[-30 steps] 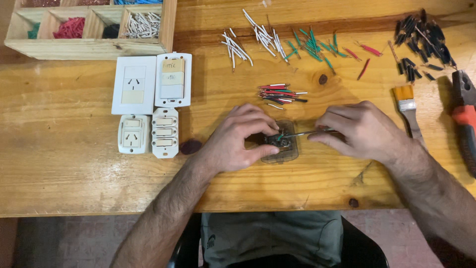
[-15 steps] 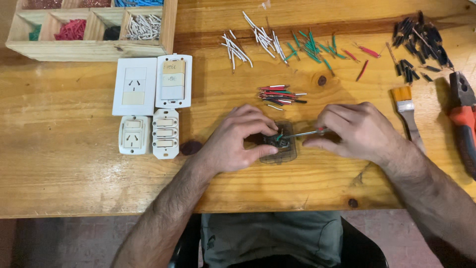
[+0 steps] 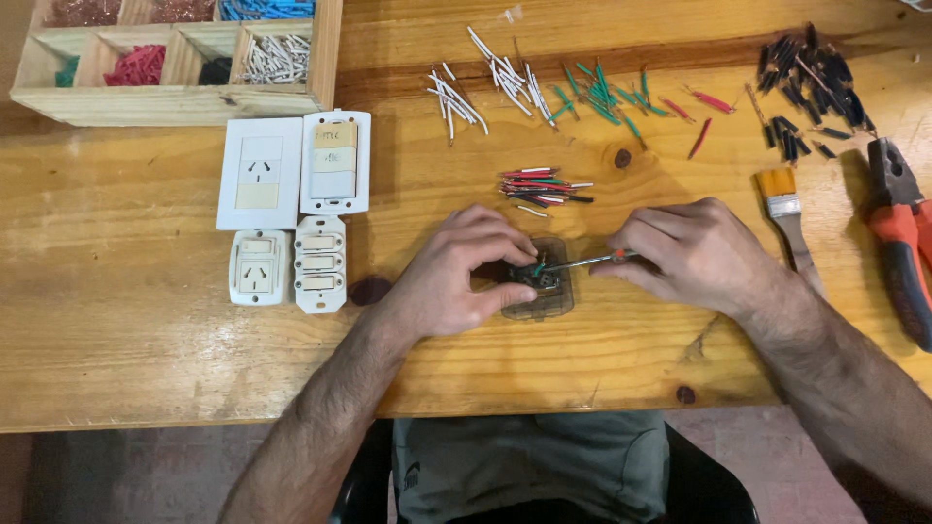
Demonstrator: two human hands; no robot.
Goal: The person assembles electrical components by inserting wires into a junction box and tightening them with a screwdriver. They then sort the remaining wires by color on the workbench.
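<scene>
1. Smoky translucent module (image 3: pixel 546 303), centre of frame, lying on the wooden surface (image 3: pixel 116 330).
2. Left hand (image 3: pixel 456 277), fingers closed around the module's left and upper edges.
3. Right hand (image 3: pixel 694 254), pinching a small screwdriver (image 3: pixel 581 261) whose tip meets the module's top.
4. Bundle of coloured wire pieces (image 3: pixel 542 186), just above the hands.
5. White socket plates (image 3: pixel 291 204), left of centre.

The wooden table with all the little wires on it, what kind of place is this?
Probably a home electrical workbench. On the wooden table lie white wall sockets and switches, cut wire pieces and pliers. The right hand works a small screwdriver into a socket module that the left hand steadies.
</scene>
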